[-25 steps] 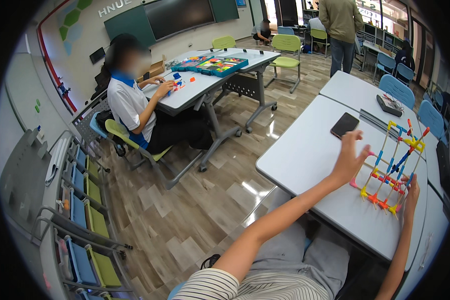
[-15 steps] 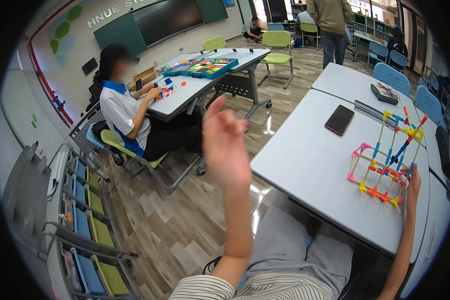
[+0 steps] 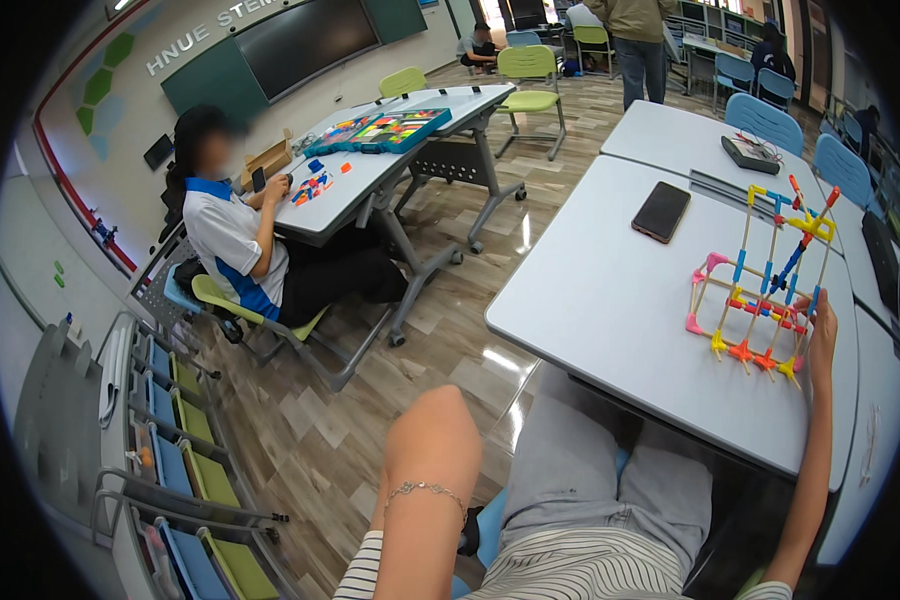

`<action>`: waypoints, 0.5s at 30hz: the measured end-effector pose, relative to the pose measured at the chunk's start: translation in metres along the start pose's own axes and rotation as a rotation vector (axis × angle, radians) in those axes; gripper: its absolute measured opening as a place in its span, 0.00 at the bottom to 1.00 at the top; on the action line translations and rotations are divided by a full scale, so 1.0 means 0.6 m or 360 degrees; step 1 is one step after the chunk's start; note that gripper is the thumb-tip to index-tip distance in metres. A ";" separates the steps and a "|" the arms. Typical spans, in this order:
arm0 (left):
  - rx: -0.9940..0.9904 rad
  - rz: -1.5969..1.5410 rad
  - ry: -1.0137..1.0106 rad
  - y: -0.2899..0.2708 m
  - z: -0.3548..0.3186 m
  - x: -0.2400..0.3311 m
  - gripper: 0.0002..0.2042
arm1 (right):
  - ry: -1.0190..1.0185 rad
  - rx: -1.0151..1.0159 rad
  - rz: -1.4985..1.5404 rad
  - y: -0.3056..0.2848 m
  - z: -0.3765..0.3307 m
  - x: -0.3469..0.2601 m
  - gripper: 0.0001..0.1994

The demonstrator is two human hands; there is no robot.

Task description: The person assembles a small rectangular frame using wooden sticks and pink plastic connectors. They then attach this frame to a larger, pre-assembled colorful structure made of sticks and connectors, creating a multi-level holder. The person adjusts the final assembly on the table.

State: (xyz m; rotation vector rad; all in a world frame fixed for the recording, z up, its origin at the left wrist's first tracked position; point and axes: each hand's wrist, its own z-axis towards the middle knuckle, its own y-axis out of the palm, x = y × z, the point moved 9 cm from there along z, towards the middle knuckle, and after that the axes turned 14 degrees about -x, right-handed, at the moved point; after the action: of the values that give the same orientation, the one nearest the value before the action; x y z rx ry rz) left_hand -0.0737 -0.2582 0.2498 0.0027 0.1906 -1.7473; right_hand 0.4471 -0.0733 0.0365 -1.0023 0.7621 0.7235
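A frame model of thin wooden sticks and colourful connectors [image 3: 760, 283] stands on the white table at the right. Pink, yellow, orange, red and blue pieces join its sticks. My right hand [image 3: 822, 328] grips the model's near right side, its fingertips closed around a stick by a blue connector. The model partly covers those fingers. My left arm [image 3: 432, 450], with a chain bracelet around it, is bent sharply in front of me, away from the table. The left hand itself lies beyond the lower edge of the picture.
A dark phone [image 3: 661, 212] and a grey box with wires [image 3: 751, 154] lie on my table [image 3: 570, 300]. Leftward, a seated person [image 3: 232, 235] handles small pieces beside an open teal case [image 3: 405, 131]. Blue and green folded chairs [image 3: 185, 440] line the left side.
My left hand, raised with fingers partly curled before, has gone out of the picture as the arm folded back. My right hand keeps its hold on the model. The whole view has shifted slightly.
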 end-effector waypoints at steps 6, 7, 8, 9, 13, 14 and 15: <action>-0.0011 -0.0011 0.0034 0.003 -0.009 -0.006 0.17 | 0.0002 0.0033 0.0000 -0.008 -0.010 -0.004 0.34; -0.0018 -0.0003 0.0030 0.004 -0.008 -0.003 0.17 | -0.0009 0.0020 -0.0002 -0.005 -0.009 -0.003 0.34; -0.0027 0.0009 0.0030 0.005 -0.007 0.000 0.17 | -0.0021 0.0005 -0.0003 -0.001 -0.008 -0.002 0.34; -0.0032 0.0022 0.0032 0.004 -0.006 0.002 0.17 | -0.0011 0.0004 0.0023 0.001 -0.004 0.002 0.33; -0.0036 0.0026 0.0031 0.006 -0.005 -0.002 0.17 | 0.0000 0.0017 0.0007 -0.011 -0.006 0.014 0.33; -0.0030 0.0026 0.0028 0.007 -0.005 -0.002 0.17 | -0.0018 0.0020 -0.0017 -0.013 -0.006 0.013 0.33; -0.0031 0.0024 0.0027 0.009 -0.004 -0.007 0.17 | -0.0006 0.0000 -0.0016 -0.013 -0.004 0.016 0.32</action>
State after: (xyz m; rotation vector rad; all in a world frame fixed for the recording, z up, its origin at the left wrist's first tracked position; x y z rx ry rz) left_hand -0.0680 -0.2548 0.2474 0.0050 0.2195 -1.7309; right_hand 0.4578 -0.0767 0.0313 -1.0040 0.7531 0.7168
